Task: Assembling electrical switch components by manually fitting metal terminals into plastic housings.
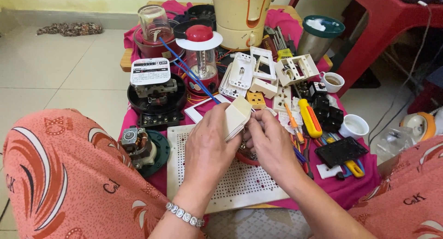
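The left hand (208,144) grips a cream switch housing (237,116) over the perforated white board (240,186) while the right hand (270,142) pinches at its edge, fitting evidently unfinished, loose faceplates (251,70) waiting on the bench (127,60).

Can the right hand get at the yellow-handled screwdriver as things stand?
Probably yes. The yellow-handled screwdriver lies uncovered on the pink cloth, just beside the right hand. But that hand, like the left hand, is on the cream plastic switch box and must let go first.

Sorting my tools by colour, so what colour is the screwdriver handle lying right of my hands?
Yellow with a red stripe; the screwdriver handle shows clearly in the head view.
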